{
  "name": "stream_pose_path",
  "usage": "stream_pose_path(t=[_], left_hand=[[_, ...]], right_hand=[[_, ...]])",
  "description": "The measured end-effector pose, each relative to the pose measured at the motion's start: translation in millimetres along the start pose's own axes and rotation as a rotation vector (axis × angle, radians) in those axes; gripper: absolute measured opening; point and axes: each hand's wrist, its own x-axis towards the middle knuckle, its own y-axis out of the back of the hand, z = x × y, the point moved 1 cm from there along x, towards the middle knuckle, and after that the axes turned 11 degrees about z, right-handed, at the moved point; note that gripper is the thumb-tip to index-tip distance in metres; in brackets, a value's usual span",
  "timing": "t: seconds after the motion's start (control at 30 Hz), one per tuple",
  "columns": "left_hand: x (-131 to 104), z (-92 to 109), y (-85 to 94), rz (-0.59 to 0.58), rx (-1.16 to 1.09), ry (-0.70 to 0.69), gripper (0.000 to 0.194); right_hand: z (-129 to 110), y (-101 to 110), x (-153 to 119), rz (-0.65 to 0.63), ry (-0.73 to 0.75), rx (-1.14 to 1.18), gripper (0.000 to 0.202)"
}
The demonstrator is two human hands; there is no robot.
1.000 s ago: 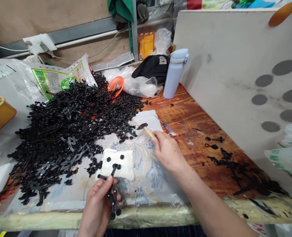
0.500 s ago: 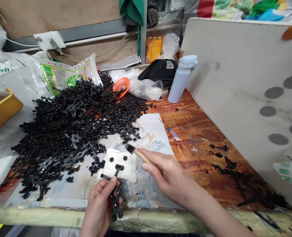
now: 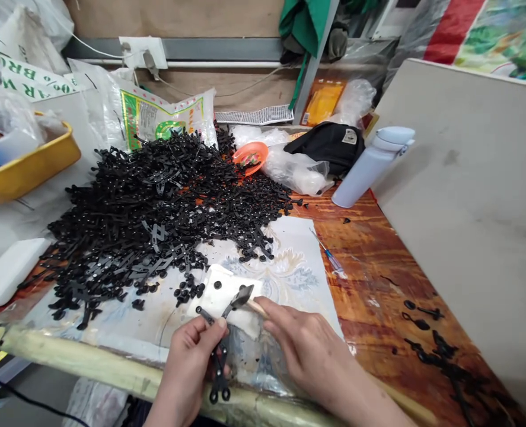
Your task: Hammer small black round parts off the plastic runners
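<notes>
My left hand (image 3: 195,356) pinches a black linked plastic piece (image 3: 219,362) with round ends, held over the near part of the sheet. My right hand (image 3: 307,338) is closed on the wooden handle of a small tool (image 3: 257,306). The tool's dark, flat head lies at the upper arm of the linked piece, over a white pad (image 3: 213,292). A small black round part (image 3: 217,284) rests on the pad. Whether the tool's head touches the piece or another round part under it is hidden.
A large heap of black parts (image 3: 147,207) covers the left and middle of the table. Behind it are a printed bag (image 3: 156,115) and an orange dish (image 3: 250,157). A pale blue bottle (image 3: 367,172), a screwdriver (image 3: 331,259) and loose black parts (image 3: 445,356) are on the right.
The view has shifted left. My right hand has brought the tool's head down and closer to the linked piece in my left hand, which keeps its grip.
</notes>
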Motion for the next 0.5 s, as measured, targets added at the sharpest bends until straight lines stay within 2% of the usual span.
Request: stream_pose_path(t=[0.17,0.23,0.33,0.5], left_hand=[[4,0,3.2,-0.008,0.061,-0.016,0.043],[5,0,3.5,-0.013,0.075,-0.014,0.044],[6,0,3.7,-0.007,0.076,-0.001,0.046],[5,3,3.1,-0.017,0.1,-0.016,0.043]], right_hand=[[0,8,1,0.162,0.037,0.096,0.039],[2,3,1,0.108,0.052,0.053,0.04],[4,-5,3,-0.051,0.001,-0.022,0.038],[1,-6,4,0.02,-0.031,0.028,0.039]])
